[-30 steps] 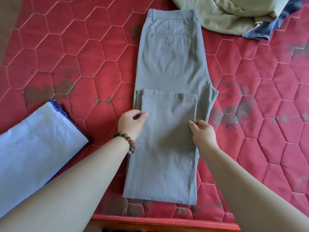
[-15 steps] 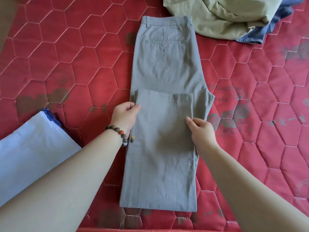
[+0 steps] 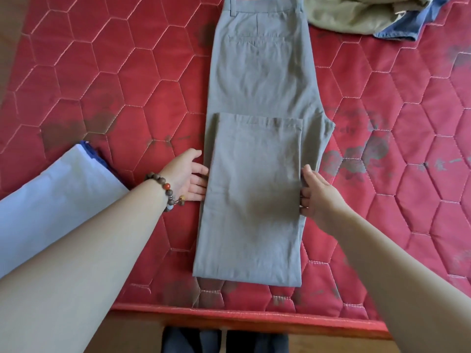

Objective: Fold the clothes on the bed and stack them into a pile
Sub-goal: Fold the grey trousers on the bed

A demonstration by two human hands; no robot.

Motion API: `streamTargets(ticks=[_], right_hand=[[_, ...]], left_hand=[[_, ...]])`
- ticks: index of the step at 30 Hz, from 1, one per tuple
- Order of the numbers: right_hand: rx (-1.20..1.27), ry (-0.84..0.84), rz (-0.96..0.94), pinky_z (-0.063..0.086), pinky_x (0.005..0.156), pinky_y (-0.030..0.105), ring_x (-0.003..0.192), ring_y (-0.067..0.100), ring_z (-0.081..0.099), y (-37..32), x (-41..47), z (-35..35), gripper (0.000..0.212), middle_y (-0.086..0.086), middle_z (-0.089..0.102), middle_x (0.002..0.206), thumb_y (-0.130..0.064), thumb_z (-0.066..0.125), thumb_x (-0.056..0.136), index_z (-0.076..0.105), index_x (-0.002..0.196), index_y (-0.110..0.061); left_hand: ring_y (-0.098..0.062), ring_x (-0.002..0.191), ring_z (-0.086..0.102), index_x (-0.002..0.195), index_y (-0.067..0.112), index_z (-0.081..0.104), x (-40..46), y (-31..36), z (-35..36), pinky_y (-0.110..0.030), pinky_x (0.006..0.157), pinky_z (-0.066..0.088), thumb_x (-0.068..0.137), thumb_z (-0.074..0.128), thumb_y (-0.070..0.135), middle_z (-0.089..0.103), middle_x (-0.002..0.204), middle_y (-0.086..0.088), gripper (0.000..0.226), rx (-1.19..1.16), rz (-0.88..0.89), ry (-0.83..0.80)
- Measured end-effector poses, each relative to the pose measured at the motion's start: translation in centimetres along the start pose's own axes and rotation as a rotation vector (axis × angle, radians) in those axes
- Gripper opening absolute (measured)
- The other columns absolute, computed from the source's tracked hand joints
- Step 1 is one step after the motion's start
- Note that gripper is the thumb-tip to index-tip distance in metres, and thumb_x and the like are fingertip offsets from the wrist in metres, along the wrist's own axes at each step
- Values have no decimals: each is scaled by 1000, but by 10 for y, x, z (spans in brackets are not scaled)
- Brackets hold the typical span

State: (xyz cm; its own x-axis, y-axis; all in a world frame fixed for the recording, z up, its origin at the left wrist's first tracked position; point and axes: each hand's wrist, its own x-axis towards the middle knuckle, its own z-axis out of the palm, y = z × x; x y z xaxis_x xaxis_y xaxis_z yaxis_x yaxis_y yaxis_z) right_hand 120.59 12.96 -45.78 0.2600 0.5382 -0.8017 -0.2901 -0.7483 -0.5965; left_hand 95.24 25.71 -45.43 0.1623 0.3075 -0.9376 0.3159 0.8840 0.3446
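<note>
Grey trousers (image 3: 257, 103) lie lengthwise down the middle of the red quilted mattress (image 3: 107, 80), waistband at the far end. Their legs are folded up over the thighs, and the hem edge crosses at mid-length. My left hand (image 3: 184, 175), with a bead bracelet on the wrist, is at the left edge of the folded part, fingertips tucked under the fabric. My right hand (image 3: 318, 197) is at the right edge, thumb on top and fingers under the cloth. A folded light-blue garment (image 3: 51, 200) lies at the near left.
An unfolded olive-green garment (image 3: 356, 14) lies at the far right on top of a blue one (image 3: 413, 26). The mattress's near edge (image 3: 254, 317) runs just below the trousers' fold. Dark footwear (image 3: 224, 342) shows on the floor below.
Both hands have let go of the folded legs' upper corners and slid toward me along the side edges. Their fingers now sit under the trousers. The view has shifted nearer.
</note>
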Motion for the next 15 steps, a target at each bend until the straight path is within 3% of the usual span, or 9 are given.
streamTargets(ticks=[2,4,8,11,15], right_hand=[[66,-85,102,54,68,33,73,23,69,11,-14,-7,41,3,73,88,-62,43,94,63,106,-28],[68,-162,193,54,69,35,76,24,70,25,-27,-15,52,8,74,90,-67,39,92,62,105,-22],[7,-233,342,54,87,43,104,34,66,57,-50,-27,68,18,70,111,-71,36,89,61,116,-14],[-59,-237,372,55,84,42,101,32,69,78,-69,-28,52,17,71,109,-56,46,94,62,117,-12],[-157,-103,218,58,71,31,89,24,71,98,-82,-23,24,13,73,104,-23,63,93,66,108,-4]], left_hand=[[-40,103,62,107,3,57,-8,-18,-6,-48,90,49,95,34,56,64,109,-26,59,1,-62,-48],[-39,102,61,105,4,56,-18,-35,-8,-48,89,47,95,32,58,62,109,-26,60,-1,-123,-97],[-38,105,62,111,5,58,-31,-73,-8,-47,86,49,96,32,58,64,113,-25,61,-20,-205,-146],[-35,105,64,111,16,55,-43,-99,-2,-44,82,52,98,39,51,64,113,-21,40,-21,-182,-131],[-21,86,72,103,16,64,-48,-132,3,-30,63,58,97,56,26,70,111,-12,14,136,-26,-39]])
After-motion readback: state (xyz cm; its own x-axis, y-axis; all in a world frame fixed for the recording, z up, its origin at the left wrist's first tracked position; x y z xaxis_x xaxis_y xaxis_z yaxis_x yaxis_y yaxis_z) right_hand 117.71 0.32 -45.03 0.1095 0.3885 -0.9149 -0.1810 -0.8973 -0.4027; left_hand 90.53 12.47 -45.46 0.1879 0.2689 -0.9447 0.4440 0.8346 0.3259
